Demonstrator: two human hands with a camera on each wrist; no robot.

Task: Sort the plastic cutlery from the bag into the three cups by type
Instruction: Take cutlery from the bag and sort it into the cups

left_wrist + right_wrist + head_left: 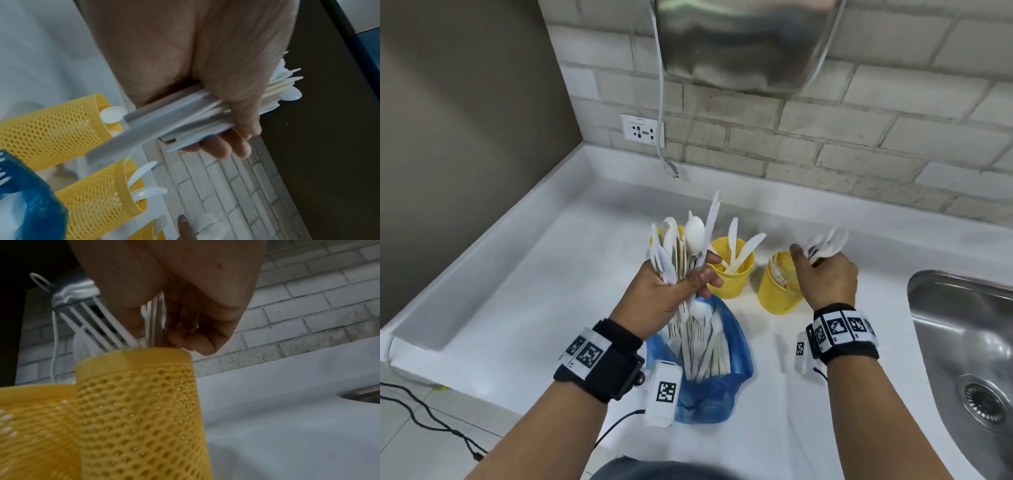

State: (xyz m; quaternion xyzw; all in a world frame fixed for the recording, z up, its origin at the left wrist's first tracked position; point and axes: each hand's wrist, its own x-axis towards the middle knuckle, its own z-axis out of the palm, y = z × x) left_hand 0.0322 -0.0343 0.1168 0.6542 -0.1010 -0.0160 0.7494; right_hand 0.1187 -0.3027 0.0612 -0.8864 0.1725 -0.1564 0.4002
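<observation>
My left hand [671, 291] grips a thick bundle of white plastic cutlery [681, 246] upright above the blue bag [736, 342], which holds more forks and spoons. In the left wrist view, fingers and thumb wrap the bundle [185, 116]. Three yellow mesh cups stand behind the bag. The left cup [51, 129] holds spoons, the middle cup [732, 274] holds knives, and the right cup [777, 291] holds forks. My right hand [825, 274] pinches a few forks [825, 245] just over the right cup [139, 410]; their tines [102, 324] point up.
A steel sink [962, 342] is set into the white counter [551, 291] at the right. On the brick wall behind are an outlet [642, 130], a dangling cable with its plug [671, 168], and a steel appliance [739, 41] overhead.
</observation>
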